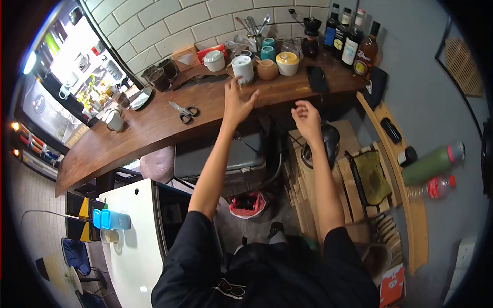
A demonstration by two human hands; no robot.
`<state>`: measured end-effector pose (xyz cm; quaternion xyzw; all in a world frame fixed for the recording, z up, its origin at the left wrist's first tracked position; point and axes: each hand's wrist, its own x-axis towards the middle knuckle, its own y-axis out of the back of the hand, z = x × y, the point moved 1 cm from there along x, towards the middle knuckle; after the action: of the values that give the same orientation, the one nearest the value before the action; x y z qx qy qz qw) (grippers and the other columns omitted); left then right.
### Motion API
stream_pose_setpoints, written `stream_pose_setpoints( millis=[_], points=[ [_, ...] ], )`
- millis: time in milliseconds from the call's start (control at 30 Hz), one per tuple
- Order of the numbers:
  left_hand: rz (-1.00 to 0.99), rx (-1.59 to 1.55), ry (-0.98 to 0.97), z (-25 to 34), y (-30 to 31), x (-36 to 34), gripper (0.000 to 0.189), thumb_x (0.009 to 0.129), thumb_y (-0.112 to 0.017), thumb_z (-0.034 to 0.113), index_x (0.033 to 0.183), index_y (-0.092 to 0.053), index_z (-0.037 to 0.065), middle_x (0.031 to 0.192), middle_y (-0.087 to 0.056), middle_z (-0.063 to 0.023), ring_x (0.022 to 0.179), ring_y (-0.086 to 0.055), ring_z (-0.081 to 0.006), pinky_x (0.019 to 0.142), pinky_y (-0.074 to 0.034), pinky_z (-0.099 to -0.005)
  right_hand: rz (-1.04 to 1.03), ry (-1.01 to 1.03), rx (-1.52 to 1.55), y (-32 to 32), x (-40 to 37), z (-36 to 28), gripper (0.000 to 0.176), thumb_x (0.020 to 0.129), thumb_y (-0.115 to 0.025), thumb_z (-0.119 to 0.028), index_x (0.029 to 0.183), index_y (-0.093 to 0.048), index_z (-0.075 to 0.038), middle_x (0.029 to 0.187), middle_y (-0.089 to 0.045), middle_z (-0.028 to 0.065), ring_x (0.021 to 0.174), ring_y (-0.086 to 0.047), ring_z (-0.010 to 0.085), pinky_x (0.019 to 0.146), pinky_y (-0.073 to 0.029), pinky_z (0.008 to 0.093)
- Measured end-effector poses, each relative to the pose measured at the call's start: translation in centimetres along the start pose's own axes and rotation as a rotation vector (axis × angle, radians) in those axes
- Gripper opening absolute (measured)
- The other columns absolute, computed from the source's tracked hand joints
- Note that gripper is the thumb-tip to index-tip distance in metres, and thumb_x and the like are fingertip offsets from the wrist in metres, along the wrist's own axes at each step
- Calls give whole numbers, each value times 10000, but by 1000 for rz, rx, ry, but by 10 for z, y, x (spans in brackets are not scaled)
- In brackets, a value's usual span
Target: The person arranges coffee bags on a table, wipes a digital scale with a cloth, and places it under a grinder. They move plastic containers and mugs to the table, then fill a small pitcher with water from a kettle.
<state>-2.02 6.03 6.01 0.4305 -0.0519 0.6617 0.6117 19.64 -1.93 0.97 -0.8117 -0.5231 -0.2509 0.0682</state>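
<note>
My left hand (238,102) is stretched over the front of the wooden counter (149,120), fingers and thumb apart and nothing between them. Its fingertips come right up to the base of a white mug (242,71). Beside that mug stand a small brown cup (267,70) and a white cup with a yellow top (287,63). Just off the counter's front edge hovers my right hand (307,119), loosely curled with the thumb apart and holding nothing. A black phone (317,80) lies on the counter above it. Left of my left hand lie scissors (184,111) with black handles.
A white lidded pot (214,61), teal cups (268,52) and a utensil holder (255,40) line the counter's back. Several bottles (352,46) stand at the right end. Below are a dark cooler box (221,159) and a lined bin (247,205). A white table (136,246) is at left.
</note>
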Motion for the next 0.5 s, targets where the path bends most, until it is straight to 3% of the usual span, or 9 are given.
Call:
stream_pose_setpoints(
  millis=[33, 100, 167, 200, 267, 300, 333, 400, 500],
  points=[
    [12, 9, 3, -12, -6, 25, 771, 743, -780, 376, 1329, -408, 40, 1283, -452, -234, 1161, -489, -367, 944, -437, -457, -24, -11, -49, -13, 26, 3, 284, 780, -726, -94, 1014, -600, 5, 826, -606, 109, 723, -622, 201, 655, -516, 300],
    [128, 277, -190, -35, -16, 63, 840, 697, -788, 411, 1352, -389, 68, 1304, -401, -256, 1138, -471, -438, 945, -424, -482, -55, -13, -92, -39, 73, 14, 327, 759, -745, -123, 1023, -599, 4, 885, -608, 134, 778, -630, 248, 708, -523, 333],
    [87, 378, -179, -37, -20, 83, 868, 683, -788, 436, 1367, -386, 84, 1279, -431, -255, 1124, -482, -443, 927, -440, -489, 29, 372, -332, -66, 110, 31, 438, 755, -755, -178, 1104, -584, 25, 1041, -602, 156, 932, -621, 291, 790, -517, 369],
    [30, 471, -175, -40, -23, 92, 896, 668, -787, 461, 1382, -382, 101, 1254, -461, -255, 1110, -493, -448, 909, -455, -496, 24, 382, -329, -74, 123, 28, 438, 755, -755, -178, 1104, -584, 25, 1041, -602, 156, 932, -621, 291, 790, -517, 369],
    [-69, 474, -54, -54, -27, 107, 890, 666, -787, 467, 1379, -395, 108, 1216, -498, -244, 1093, -510, -440, 890, -469, -500, -86, 318, -451, -86, 140, 17, 555, 738, -762, -237, 1184, -548, 15, 1229, -527, 190, 1112, -540, 373, 899, -474, 438],
    [-177, 470, 64, -58, -28, 110, 883, 663, -787, 472, 1377, -407, 114, 1177, -534, -232, 1076, -528, -432, 871, -483, -505, -95, 325, -451, -90, 147, 18, 555, 738, -762, -237, 1184, -548, 15, 1229, -527, 190, 1112, -540, 373, 899, -474, 438],
    [-150, 477, 33, -60, -27, 110, 866, 647, -793, 494, 1342, -454, 103, 1095, -589, -199, 1034, -559, -405, 847, -497, -494, -143, 290, -538, -95, 152, 19, 605, 737, -765, -262, 1222, -523, 5, 1276, -501, 184, 1144, -525, 372, 921, -462, 447],
    [-149, 480, 22, -63, -24, 111, 856, 639, -795, 503, 1320, -472, 97, 1096, -590, -193, 1026, -564, -397, 836, -499, -498, -255, 219, -685, -106, 159, 20, 757, 730, -775, -344, 1322, -440, -12, 1376, -425, 191, 1182, -509, 386, 934, -460, 461],
    [-21, 453, -81, -58, -12, 101, 779, 615, -817, 493, 1189, -525, 55, 1058, -599, -201, 992, -578, -392, 796, -507, -500, -319, 147, -831, -115, 165, 20, 814, 724, -779, -389, 1332, -396, -6, 1367, -420, 205, 1160, -522, 405, 909, -474, 475]
  ],
)
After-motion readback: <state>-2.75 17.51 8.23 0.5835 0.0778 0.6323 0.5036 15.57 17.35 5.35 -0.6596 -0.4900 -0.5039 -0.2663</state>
